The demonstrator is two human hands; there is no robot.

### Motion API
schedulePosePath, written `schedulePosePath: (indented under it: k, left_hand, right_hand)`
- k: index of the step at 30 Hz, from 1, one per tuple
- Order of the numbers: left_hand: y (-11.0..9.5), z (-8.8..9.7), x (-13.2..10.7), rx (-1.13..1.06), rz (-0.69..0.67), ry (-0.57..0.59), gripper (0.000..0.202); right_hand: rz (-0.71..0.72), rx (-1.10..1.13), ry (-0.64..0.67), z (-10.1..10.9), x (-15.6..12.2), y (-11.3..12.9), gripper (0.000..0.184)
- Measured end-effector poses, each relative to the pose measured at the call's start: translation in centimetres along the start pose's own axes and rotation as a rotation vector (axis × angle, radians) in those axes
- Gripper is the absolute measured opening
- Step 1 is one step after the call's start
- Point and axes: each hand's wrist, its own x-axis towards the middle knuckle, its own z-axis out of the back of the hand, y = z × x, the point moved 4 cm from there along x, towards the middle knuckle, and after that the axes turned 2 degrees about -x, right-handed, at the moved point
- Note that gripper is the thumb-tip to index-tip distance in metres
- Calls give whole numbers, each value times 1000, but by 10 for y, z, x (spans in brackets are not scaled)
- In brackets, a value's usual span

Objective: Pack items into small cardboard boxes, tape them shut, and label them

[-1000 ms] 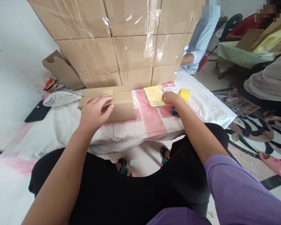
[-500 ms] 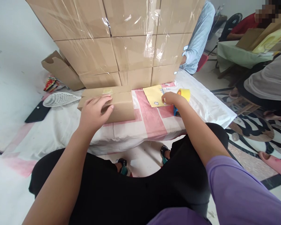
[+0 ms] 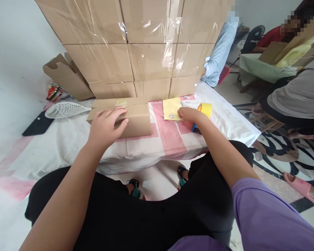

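Note:
A closed cardboard box point(image 3: 137, 120) lies on the cloth-covered table before me. My left hand point(image 3: 107, 125) rests on its top and near side, fingers spread. Further right is a yellow paper sheet point(image 3: 170, 106) with small white pieces on it. My right hand point(image 3: 187, 114) is at the sheet's lower right edge, fingertips pinched together. What is between them is too small to make out. Just right of that hand stands a tape dispenser point(image 3: 196, 129), its blue part half hidden by my wrist, with a yellow tape roll point(image 3: 206, 108).
Stacked cardboard boxes point(image 3: 151, 59) under clear film rise behind. On the left lie a white mesh scoop point(image 3: 62, 110), a black flat device point(image 3: 38, 123) and an open carton point(image 3: 66, 78). A person in a light-blue sleeve point(image 3: 223, 52) is beyond the stack. Others sit at right.
My right hand has shifted slightly left and down along the sheet's edge, covering more of its lower right corner. My left hand stays on the box. The view has shifted slightly.

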Motion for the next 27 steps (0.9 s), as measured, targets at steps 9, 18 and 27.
schedulePosePath:
  k: [9, 18, 27]
  left_hand:
    - [1, -1, -1, 1, -9, -7, 32]
    - [1, -2, 0, 8, 2, -1, 33]
    - [-1, -2, 1, 36, -3, -4, 33]
  right_hand:
    - [-5, 80, 60, 0, -8, -3, 23]
    - [-6, 223, 7, 8, -9, -6, 17]
    - [-29, 318, -41, 10, -9, -11, 26]
